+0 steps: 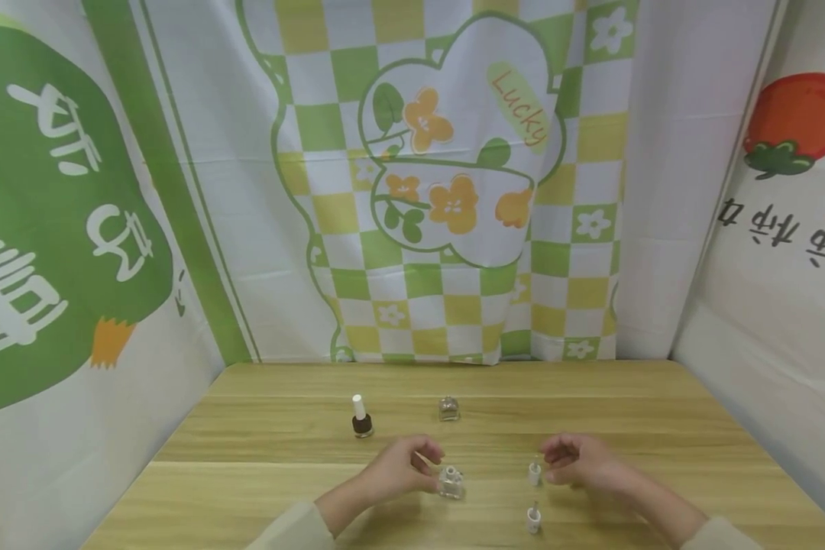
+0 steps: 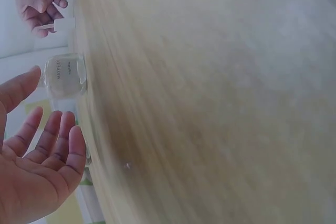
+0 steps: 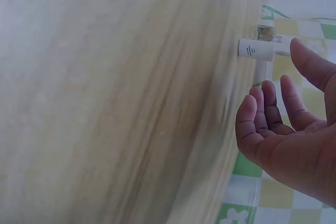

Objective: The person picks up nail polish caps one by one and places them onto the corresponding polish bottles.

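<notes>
My left hand [image 1: 402, 467] is beside a clear, uncapped nail polish bottle [image 1: 450, 484], its fingers loosely bent. In the left wrist view the thumb is close to the bottle's neck; whether it touches cannot be told. The other fingers stand apart from the glass. My right hand [image 1: 584, 460] is next to a white brush cap [image 1: 535, 475], which stands with its brush up. Its fingers are relaxed around nothing, as the right wrist view shows. Nearer the front, a second white brush cap [image 1: 534, 522] also stands brush up.
Farther back on the wooden table [image 1: 268, 416] stand a dark nail polish bottle [image 1: 362, 425] with a white cap and another small, uncapped glass bottle [image 1: 449, 410]. A checked curtain [image 1: 412, 290] hangs behind the table, with printed cloths at both sides.
</notes>
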### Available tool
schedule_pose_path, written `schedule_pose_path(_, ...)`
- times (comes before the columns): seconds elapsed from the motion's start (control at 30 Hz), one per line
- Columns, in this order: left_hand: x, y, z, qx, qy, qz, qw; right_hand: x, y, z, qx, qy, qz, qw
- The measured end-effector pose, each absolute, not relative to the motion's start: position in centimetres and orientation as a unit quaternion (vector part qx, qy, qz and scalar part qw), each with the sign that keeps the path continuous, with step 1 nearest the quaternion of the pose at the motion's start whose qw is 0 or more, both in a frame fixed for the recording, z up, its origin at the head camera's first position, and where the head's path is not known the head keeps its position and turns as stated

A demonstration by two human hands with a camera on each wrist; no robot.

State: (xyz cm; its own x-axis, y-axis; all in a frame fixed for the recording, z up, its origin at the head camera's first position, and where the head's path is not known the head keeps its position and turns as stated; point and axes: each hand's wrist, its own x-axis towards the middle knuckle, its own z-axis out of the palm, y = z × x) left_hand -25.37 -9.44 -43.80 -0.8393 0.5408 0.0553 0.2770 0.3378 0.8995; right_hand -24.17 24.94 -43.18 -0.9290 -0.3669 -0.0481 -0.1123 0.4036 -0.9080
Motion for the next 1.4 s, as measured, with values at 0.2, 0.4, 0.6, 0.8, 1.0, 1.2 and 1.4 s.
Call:
schedule_pose_path(0.2, -25.5, -8.8, -44.2, 0.251, 0.808, 0.517, 0.127, -24.4, 24.6, -43.6, -0.175, 0.827, -0.518, 0.13)
schedule_pose_path(0.4, -25.5, -8.3, -44.3, 0.25, 0.805, 0.521, 0.136, -24.5, 24.2, -44.1, -0.19, 0.817, -0.53, 0.127)
schedule_pose_path(0.6, -25.5, -8.2, -44.5, 0.251, 0.805, 0.52, 0.14, -24.7, 23.9, -44.5, -0.183, 0.82, -0.527, 0.129)
schedule_pose_path(0.8, -25.5, -8.1, -44.7, 0.25, 0.808, 0.516, 0.133, -24.7, 23.5, -44.4, -0.19, 0.822, -0.522, 0.126)
schedule_pose_path(1.0, -25.6, -8.0, -44.7, 0.245, 0.816, 0.508, 0.127, -24.7, 23.2, -44.3, -0.195, 0.824, -0.517, 0.121)
schedule_pose_path(1.2, -25.5, -8.0, -44.6, 0.242, 0.821, 0.503, 0.124, -24.5, 23.0, -44.1, -0.204, 0.831, -0.505, 0.113)
schedule_pose_path(1.4, -25.5, -8.0, -44.6, 0.242, 0.827, 0.493, 0.121, -24.4, 22.9, -44.1, -0.206, 0.837, -0.495, 0.106)
